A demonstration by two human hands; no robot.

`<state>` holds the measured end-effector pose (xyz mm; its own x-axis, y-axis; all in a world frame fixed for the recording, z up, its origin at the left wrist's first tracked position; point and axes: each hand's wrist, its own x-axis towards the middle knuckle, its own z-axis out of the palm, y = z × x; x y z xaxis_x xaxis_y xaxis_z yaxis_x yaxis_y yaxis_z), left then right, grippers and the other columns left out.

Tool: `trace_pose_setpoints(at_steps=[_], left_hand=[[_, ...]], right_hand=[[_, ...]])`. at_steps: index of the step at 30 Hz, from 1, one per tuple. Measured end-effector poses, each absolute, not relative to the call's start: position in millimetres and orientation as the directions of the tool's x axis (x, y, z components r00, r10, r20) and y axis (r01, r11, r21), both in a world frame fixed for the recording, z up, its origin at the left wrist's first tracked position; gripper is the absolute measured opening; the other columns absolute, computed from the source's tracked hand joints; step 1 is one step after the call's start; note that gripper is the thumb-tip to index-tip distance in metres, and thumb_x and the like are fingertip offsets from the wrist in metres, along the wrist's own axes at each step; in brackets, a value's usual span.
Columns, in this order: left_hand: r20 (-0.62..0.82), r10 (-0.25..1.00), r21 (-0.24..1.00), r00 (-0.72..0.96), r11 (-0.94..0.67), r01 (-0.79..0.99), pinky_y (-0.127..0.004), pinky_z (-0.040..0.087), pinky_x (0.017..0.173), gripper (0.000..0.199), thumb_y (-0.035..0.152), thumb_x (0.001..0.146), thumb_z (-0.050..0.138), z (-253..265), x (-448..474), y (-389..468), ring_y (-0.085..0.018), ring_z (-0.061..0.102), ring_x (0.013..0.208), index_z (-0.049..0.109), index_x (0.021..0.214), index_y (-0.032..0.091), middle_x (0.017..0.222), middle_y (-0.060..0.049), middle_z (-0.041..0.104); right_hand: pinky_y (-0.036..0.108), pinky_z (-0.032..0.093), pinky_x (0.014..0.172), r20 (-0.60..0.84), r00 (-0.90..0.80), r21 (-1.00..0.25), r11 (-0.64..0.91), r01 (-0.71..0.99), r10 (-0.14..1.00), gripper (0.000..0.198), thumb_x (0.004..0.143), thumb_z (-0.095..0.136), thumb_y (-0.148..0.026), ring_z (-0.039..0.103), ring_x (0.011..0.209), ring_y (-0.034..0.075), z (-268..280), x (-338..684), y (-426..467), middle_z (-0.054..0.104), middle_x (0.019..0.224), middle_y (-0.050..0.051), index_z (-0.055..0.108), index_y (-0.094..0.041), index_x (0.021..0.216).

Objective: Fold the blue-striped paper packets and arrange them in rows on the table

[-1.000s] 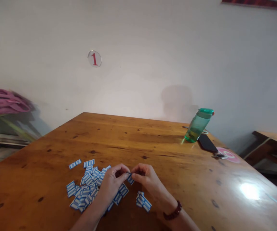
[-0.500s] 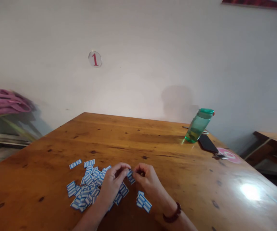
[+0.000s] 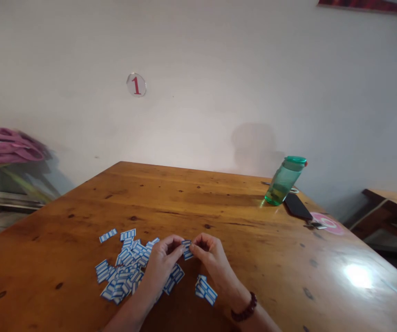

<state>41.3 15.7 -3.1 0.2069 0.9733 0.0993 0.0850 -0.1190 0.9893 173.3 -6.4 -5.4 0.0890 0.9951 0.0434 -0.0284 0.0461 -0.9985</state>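
Observation:
A small blue-and-white label piece (image 3: 187, 250) is pinched between both hands above the table's front part. My left hand (image 3: 166, 258) grips its left edge with thumb and forefinger. Closed on its right edge is my right hand (image 3: 212, 258), with a dark red bead bracelet on the wrist. A loose pile of similar label pieces (image 3: 125, 269) lies to the left, partly hidden by my left forearm. Beside my right wrist rests a smaller group of label pieces (image 3: 206, 290).
On the wooden table (image 3: 171, 198), a green water bottle (image 3: 284, 181) stands at the back right, next to a dark phone (image 3: 297, 206). Near them are a metal clip-like item (image 3: 316, 225) and a pink round sticker (image 3: 329, 223). Pink cloth (image 3: 8, 146) lies at far left.
The held label piece has turned slightly and risen a little between my fingertips, showing more of its face. My right hand has shifted slightly. The piles have not moved.

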Motion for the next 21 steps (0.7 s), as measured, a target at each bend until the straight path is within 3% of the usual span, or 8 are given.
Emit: trace_pose_setpoints(at_steps=[5,9,15,18,21], left_hand=[[0.154,0.961,0.969,0.230,-0.193,0.156,-0.024,0.042,0.057,0.009,0.024,0.066,0.057,-8.2,41.3,16.6,-0.014,0.054,0.057,0.062,0.063,0.017,0.057,0.000,0.059],[0.142,0.966,0.982,0.217,-0.164,0.088,-0.028,0.047,0.063,0.014,0.026,0.065,0.058,-11.3,42.7,18.5,-0.017,0.060,0.065,0.061,0.075,0.017,0.068,-0.002,0.065],[0.156,0.987,0.986,0.025,-0.157,0.051,-0.029,0.049,0.056,0.027,0.036,0.064,0.056,-6.2,36.5,23.2,-0.017,0.061,0.061,0.058,0.082,0.016,0.071,-0.004,0.064],[0.175,0.984,0.984,-0.021,-0.174,0.033,-0.027,0.048,0.051,0.028,0.036,0.065,0.054,-5.6,32.5,26.2,-0.017,0.061,0.060,0.056,0.083,0.016,0.073,-0.005,0.064],[0.191,0.981,0.982,-0.047,-0.190,0.023,-0.026,0.047,0.048,0.025,0.034,0.065,0.055,-5.9,30.0,28.7,-0.016,0.061,0.059,0.056,0.082,0.016,0.071,-0.004,0.065]], right_hand=[[0.020,0.030,0.049,0.115,0.099,-0.988,0.103,0.118,0.988,0.009,0.064,0.055,-0.019,0.039,0.052,0.009,-8.8,173.8,-4.7,0.047,0.052,-0.004,0.052,-0.016,0.055],[0.021,0.030,0.048,0.112,0.163,-0.983,0.085,0.162,0.980,0.009,0.060,0.054,-0.019,0.040,0.051,0.010,-9.3,179.0,-0.1,0.047,0.050,-0.003,0.052,-0.016,0.052],[0.022,0.030,0.045,0.040,0.394,-0.991,-0.015,0.135,0.918,0.011,0.056,0.055,-0.026,0.039,0.047,0.010,-3.1,218.6,14.2,0.045,0.046,-0.004,0.052,-0.017,0.051],[0.023,0.025,0.040,-0.003,0.423,-0.982,-0.083,0.171,0.906,0.011,0.059,0.054,-0.023,0.034,0.039,0.008,-1.3,242.6,25.6,0.035,0.038,-0.008,0.051,-0.017,0.049],[0.023,0.027,0.039,-0.046,0.420,-0.961,-0.155,0.227,0.906,0.014,0.063,0.056,-0.017,0.036,0.037,0.008,-3.6,257.3,39.1,0.037,0.037,-0.007,0.052,-0.015,0.050]])
